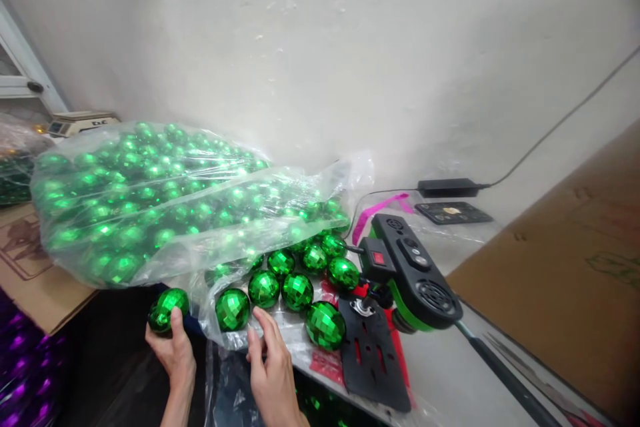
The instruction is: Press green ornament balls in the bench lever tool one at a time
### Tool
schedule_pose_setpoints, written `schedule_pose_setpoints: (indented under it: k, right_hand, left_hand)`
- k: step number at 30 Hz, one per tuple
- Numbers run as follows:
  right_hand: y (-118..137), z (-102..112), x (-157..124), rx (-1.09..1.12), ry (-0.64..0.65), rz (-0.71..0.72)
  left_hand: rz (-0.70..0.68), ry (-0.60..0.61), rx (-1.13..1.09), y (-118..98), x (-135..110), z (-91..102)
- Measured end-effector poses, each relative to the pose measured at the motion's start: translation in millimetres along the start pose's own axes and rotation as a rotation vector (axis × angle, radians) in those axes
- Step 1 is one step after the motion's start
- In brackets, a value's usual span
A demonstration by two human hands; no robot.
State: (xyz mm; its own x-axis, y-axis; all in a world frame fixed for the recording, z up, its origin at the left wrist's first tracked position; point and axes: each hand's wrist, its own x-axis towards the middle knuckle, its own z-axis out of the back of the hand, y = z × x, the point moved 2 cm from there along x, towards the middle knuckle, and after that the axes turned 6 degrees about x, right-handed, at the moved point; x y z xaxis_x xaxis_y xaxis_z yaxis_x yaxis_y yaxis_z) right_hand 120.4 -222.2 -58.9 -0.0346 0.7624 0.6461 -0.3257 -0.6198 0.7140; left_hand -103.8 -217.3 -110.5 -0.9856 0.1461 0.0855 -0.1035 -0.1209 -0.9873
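Note:
At the lower left my left hand (176,357) is closed round shiny green faceted ball ornaments (173,302); a second one seems tucked behind the first, partly hidden by the fingers. My right hand (273,367) has its fingers apart and holds nothing. Its fingertips are close to a loose green ball (233,309) at the mouth of a clear plastic bag (165,257); whether they touch it I cannot tell. Several more loose balls, among them one at the front (325,325), lie just beyond and right of that hand. The large bag is filled with many like them.
A black device with round vents (417,273) stands right of the balls, over a slotted black plate (375,353). Behind it lie a power adapter (447,187) with its cable and a dark flat panel (453,213). Cardboard (565,267) rises at right; purple ornaments (30,367) are lower left.

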Motion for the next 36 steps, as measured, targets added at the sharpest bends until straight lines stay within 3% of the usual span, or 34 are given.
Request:
schedule_pose_setpoints:
  k: [4, 9, 13, 17, 20, 25, 30, 36]
  right_hand:
    - [9, 2, 7, -0.006, 0.016, 0.118]
    - [9, -6, 10, -0.132, 0.067, 0.214]
    - [-5, 0, 21, -0.246, 0.045, 0.218]
    - [-27, 2, 36, -0.447, -0.046, 0.174]
    - [-44, -1, 42, -0.48, -0.008, 0.155]
    - [-63, -2, 36, -0.478, 0.064, 0.111]
    - [-64, -1, 36, -0.491, 0.093, 0.099]
    - [-36, 25, 54, -0.267, -0.058, 0.145]
  left_hand:
    - [-0.021, 0.011, -0.074, -3, -16, 5.3]
    - [-0.048, 0.041, -0.1, -7, -64, 1.2]
    - [-0.154, 0.036, -0.01, -26, -87, -26.7]
    - [-0.26, 0.069, -0.009, -41, -82, -61.0]
    - [-0.285, 0.081, -0.011, -41, -76, -73.9]
    - [-0.3, 0.073, 0.003, -34, -79, -67.7]
    - [-0.319, 0.061, 0.027, -29, -81, -52.7]
    - [-0.312, 0.061, 0.032, -20, -79, -41.6]
